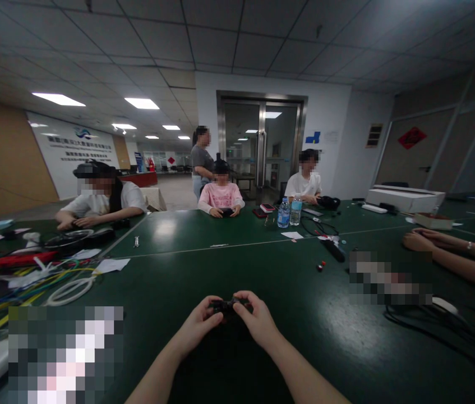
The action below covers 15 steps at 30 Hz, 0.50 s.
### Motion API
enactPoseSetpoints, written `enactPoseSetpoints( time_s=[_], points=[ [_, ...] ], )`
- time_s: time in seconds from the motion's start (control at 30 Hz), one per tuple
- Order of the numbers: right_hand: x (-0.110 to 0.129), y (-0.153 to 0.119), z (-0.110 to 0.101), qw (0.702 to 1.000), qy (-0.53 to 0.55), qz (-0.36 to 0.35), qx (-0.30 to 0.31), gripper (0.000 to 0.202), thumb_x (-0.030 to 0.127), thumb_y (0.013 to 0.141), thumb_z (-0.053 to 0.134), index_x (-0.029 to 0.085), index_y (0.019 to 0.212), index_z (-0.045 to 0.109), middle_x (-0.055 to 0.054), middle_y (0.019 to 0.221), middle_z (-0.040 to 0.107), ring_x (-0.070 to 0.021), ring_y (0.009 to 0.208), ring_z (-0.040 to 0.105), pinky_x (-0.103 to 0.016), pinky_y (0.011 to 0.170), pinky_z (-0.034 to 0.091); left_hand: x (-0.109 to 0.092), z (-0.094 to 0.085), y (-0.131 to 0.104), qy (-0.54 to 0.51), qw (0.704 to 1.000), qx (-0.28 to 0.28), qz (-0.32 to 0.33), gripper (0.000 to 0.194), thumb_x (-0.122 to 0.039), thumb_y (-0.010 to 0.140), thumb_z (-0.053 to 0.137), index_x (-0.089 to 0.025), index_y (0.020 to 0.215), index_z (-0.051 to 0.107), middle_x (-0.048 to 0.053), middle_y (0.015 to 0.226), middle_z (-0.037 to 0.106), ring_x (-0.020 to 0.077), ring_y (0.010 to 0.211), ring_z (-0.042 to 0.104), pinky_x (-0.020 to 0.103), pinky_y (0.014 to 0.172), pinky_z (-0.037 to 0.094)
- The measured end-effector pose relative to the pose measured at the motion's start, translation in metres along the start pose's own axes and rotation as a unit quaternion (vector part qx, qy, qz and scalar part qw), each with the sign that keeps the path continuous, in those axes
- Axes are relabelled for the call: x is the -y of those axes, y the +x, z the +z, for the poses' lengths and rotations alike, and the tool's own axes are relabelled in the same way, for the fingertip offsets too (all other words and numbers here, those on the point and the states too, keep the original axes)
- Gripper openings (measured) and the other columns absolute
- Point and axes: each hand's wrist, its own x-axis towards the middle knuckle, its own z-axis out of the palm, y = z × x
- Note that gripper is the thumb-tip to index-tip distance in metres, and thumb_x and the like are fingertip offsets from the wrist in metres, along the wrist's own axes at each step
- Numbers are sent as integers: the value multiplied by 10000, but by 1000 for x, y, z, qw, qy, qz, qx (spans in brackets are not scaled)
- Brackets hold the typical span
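Observation:
Both my hands meet over the near middle of the green table (237,264), around a small black object (224,306). My left hand (201,320) grips its left end between thumb and fingers. On the right end, my right hand (256,314) pinches it, thumb on the near side and fingers curled over the far side. The object is dark, and the fingers cover much of it, so its exact kind cannot be made out.
At left lie tangled cables (47,286), a white coiled cable (69,290) and papers (112,265). Ahead stand two water bottles (283,213). Another person's hands (422,240) rest at right, near black cables (426,336). Several people sit around the table.

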Motion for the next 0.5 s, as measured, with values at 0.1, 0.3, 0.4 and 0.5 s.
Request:
enactPoseSetpoints(
  time_s=[0.1, 0.3, 0.4, 0.5],
  points=[
    [-4, 2, -1, 1000, 13, 13, -9, 171, 297, 797, 492, 209, 928, 557, -18, 900, 604, -179, 867, 559, -331, 805, 418, -2, -1, -1, 14, 1000, -8, 2, 329, -336, 757, 572, -196, 1037, 471, 42, 887, 615, 187, 843, 576, 321, 752, 408],
    [-16, 5, -1, 997, 40, 47, -52, 192, 284, 789, 487, 217, 960, 544, -27, 945, 593, -185, 894, 566, -330, 793, 443, -4, -1, -2, 12, 1000, -17, -7, 347, -354, 764, 556, -201, 1059, 454, 54, 937, 617, 195, 864, 581, 335, 770, 406],
    [-25, 9, -1, 991, 73, 50, -103, 221, 280, 775, 492, 208, 981, 525, -39, 975, 586, -191, 934, 562, -330, 810, 446, -4, 0, -2, 9, 1000, -26, -13, 370, -376, 744, 577, -208, 1047, 448, 51, 928, 630, 193, 854, 586, 329, 769, 400],
    [-30, 12, -2, 983, 98, 47, -149, 259, 297, 747, 524, 201, 987, 515, -47, 973, 591, -198, 935, 568, -331, 803, 454, -5, 0, -2, 4, 999, -28, -17, 381, -385, 726, 596, -209, 1031, 449, 55, 927, 636, 197, 846, 591, 326, 760, 400]
  ],
)
